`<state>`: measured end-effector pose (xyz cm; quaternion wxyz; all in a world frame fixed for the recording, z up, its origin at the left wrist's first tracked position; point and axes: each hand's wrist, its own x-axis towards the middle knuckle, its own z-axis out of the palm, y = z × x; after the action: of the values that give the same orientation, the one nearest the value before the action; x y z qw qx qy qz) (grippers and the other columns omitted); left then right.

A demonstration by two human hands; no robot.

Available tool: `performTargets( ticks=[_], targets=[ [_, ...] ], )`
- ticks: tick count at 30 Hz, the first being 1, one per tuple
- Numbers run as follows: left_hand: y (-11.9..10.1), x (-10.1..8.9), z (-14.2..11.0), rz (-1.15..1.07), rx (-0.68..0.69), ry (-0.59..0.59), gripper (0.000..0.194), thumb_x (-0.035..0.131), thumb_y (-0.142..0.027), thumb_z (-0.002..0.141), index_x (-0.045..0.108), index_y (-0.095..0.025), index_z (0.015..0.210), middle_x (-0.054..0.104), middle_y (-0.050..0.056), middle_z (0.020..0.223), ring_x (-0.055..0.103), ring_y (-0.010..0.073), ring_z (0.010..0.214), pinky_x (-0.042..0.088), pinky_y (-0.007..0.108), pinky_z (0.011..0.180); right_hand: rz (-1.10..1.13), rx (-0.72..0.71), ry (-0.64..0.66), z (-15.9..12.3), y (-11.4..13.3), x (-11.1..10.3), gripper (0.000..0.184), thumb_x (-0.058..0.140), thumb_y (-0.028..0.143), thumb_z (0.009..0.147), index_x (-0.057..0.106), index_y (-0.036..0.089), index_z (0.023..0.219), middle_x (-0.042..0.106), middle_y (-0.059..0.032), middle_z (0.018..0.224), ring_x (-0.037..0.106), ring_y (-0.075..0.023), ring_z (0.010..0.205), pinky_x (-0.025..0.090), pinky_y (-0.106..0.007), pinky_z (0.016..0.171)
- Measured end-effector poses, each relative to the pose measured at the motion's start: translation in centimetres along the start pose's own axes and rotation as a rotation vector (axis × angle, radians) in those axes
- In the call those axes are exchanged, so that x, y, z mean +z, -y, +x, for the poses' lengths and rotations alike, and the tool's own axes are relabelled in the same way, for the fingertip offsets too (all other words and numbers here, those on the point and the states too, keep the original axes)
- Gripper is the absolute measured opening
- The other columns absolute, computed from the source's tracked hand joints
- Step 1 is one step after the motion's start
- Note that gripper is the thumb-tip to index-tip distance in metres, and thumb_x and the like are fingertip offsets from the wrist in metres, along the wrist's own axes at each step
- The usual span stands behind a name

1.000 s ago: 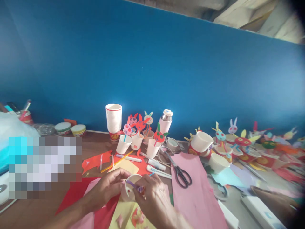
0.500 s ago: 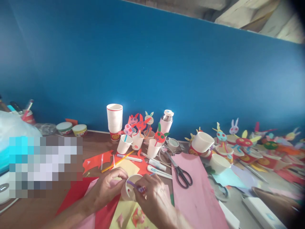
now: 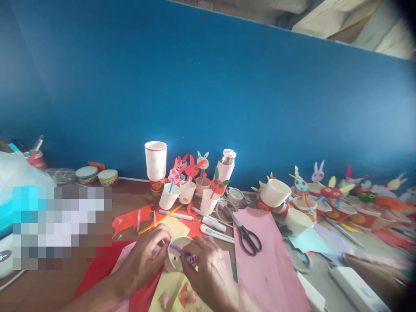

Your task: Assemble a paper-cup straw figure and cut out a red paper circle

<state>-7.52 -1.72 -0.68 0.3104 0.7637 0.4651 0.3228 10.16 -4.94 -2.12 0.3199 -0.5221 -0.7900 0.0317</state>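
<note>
A white paper cup stands tilted in front of me, its mouth facing up toward the camera. The fingers of my left hand are closed at its left rim. My right hand pinches a narrow purple strip, which reaches across the cup's mouth to the left rim. A curled, patterned part of the strip shows by the right fingertips. Below the cup lies yellow paper with small pink and orange cut pieces on it.
Black-handled scissors lie on pink paper at the right. Paper cups with rabbit figures, a cup stack and a thermos stand behind. A white cutter and markers lie beyond my hands.
Hardly anything differs. The left end of the purple strip sits slightly farther left and higher, at the cup's rim; both hands keep their hold.
</note>
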Motion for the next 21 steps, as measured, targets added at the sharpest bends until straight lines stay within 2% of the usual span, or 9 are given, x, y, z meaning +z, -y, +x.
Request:
performTargets(
  ticks=[2,4,8,15,21],
  targets=[
    [0.28,0.28,0.01,0.074,0.044,-0.056,0.02,0.042,-0.029,0.085,0.05,-0.021,0.068,0.056,-0.001,0.073,0.055,0.0151,0.067,0.045,0.023,0.062,-0.015,-0.007,-0.006,0.03,0.04,-0.02,0.012,0.057,0.016,0.079,0.058,0.021,0.068,0.056,0.0017,0.068,0.05,-0.0144,0.062,0.032,-0.026,0.061],
    [0.55,0.55,0.01,0.08,-0.01,-0.06,0.02,0.042,-0.03,0.084,0.051,-0.022,0.068,0.055,-0.002,0.067,0.053,0.0143,0.061,0.043,0.022,0.057,-0.017,-0.006,-0.006,0.03,0.05,0.0,0.01,0.058,0.015,0.078,0.058,0.021,0.069,0.056,0.0018,0.069,0.05,-0.0147,0.062,0.032,-0.026,0.062],
    [0.68,0.64,-0.01,-0.009,-0.143,-0.065,0.017,0.047,-0.032,0.081,0.053,-0.022,0.07,0.06,-0.003,0.071,0.056,0.0143,0.064,0.044,0.02,0.057,0.02,-0.013,-0.005,-0.01,0.05,0.12,0.009,0.058,0.014,0.078,0.059,0.021,0.073,0.057,0.0019,0.071,0.052,-0.015,0.065,0.033,-0.027,0.065],
    [0.6,0.46,0.02,-0.152,-0.193,-0.05,0.022,0.047,-0.039,0.082,0.052,-0.021,0.07,0.051,-0.004,0.064,0.05,0.013,0.059,0.044,0.019,0.054,0.062,-0.019,0.02,0.05,0.1,0.11,0.009,0.058,0.011,0.077,0.059,0.02,0.075,0.058,0.0009,0.073,0.052,-0.015,0.066,0.033,-0.027,0.067],
    [0.61,0.6,-0.13,-0.251,-0.251,-0.012,0.022,0.046,-0.04,0.084,0.051,-0.022,0.072,0.051,-0.004,0.063,0.052,0.0134,0.06,0.047,0.02,0.054,0.052,-0.022,0.019,0.14,0.28,-0.2,0.01,0.059,0.011,0.078,0.06,0.021,0.077,0.057,0.0013,0.073,0.052,-0.0154,0.066,0.033,-0.027,0.065]
  ],
)
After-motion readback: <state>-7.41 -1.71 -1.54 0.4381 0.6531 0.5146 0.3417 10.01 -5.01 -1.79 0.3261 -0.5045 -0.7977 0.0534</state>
